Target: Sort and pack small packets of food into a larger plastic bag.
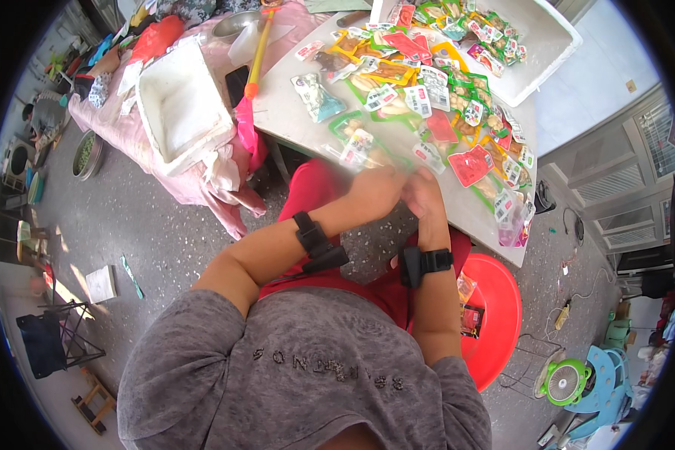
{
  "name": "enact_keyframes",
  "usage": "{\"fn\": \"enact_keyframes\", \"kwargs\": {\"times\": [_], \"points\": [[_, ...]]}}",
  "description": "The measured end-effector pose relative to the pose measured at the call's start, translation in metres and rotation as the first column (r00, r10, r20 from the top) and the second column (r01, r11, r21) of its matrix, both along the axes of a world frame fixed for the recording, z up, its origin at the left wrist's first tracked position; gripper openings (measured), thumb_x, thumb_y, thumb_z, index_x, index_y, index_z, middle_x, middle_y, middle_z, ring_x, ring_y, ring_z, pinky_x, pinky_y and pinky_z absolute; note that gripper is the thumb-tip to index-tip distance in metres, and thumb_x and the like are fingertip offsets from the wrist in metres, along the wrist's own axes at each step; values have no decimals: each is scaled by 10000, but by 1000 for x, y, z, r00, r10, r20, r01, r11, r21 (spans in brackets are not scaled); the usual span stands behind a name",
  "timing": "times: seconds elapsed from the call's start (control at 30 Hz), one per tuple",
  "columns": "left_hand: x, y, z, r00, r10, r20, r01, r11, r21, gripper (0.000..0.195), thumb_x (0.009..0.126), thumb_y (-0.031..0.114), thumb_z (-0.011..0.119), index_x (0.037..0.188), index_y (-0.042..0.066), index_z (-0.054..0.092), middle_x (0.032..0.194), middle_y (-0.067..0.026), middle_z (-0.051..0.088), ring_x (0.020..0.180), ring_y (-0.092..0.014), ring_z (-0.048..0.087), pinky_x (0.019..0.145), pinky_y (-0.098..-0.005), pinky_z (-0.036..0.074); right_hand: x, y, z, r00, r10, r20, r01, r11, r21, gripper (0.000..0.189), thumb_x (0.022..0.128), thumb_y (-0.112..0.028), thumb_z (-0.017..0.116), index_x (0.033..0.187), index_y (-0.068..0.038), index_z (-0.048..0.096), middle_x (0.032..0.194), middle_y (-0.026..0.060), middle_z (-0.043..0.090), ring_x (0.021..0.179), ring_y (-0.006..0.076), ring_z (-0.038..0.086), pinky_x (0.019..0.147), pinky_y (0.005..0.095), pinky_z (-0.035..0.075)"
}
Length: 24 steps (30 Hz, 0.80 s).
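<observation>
Both my hands meet at the near edge of a pale tabletop (292, 112), partly blurred. My left hand (378, 191) reaches in from the left with its fingertips against a clear, green-edged food packet (365, 149). Close beside it, my right hand (423, 194) has its fingers bent; whether it pinches the packet's edge is too blurred to tell. Beyond the hands lies a spread of small vacuum-sealed food packets (394, 73), with yellow, green and red edges. A red packet (471, 165) lies to the right of my right hand, and a white and teal packet (318, 98) lies to the left.
A white foam box (545, 62) holding packets stands at the back right. An empty foam box (185, 112) sits on a pink cloth at the left. A red basin (500, 320) with packets is low at my right. A person (48, 115) crouches at the far left.
</observation>
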<state>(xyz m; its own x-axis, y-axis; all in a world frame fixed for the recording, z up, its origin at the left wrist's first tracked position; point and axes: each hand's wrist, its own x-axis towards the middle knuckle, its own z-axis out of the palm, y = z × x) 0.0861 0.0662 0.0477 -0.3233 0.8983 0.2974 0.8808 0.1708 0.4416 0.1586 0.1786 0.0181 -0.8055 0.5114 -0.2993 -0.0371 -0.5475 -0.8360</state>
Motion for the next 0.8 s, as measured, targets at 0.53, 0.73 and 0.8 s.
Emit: {"fn": "enact_keyframes", "kwargs": {"times": [0.53, 0.73, 0.8], "points": [[-8, -3, -12, 989, -111, -95, 135, 942, 307, 84, 646, 98, 460, 718, 59, 479, 699, -107, 487, 642, -289, 488, 541, -381, 395, -20, -14, -14, 957, 119, -265, -177, 962, -206, 203, 740, -40, 437, 936, 6, 460, 881, 98, 511, 800, 177, 509, 687, 294, 436], [-22, 3, -39, 986, -129, -102, 157, 925, 346, 86, 649, 84, 457, 722, 50, 488, 724, -117, 491, 672, -297, 476, 560, -378, 387, -37, -12, -35, 964, -18, -267, -32, 983, -182, 224, 786, -131, 418, 975, -11, 436, 915, 92, 498, 819, 176, 501, 695, 286, 433], [-25, 12, -43, 987, -135, -89, 157, 929, 334, 87, 654, 83, 456, 726, 48, 490, 728, -121, 492, 670, -303, 473, 555, -375, 387, -43, -2, -38, 934, -168, -315, 111, 975, -190, 189, 779, -112, 421, 923, 2, 469, 856, 86, 519, 777, 181, 504, 681, 293, 425]]}}
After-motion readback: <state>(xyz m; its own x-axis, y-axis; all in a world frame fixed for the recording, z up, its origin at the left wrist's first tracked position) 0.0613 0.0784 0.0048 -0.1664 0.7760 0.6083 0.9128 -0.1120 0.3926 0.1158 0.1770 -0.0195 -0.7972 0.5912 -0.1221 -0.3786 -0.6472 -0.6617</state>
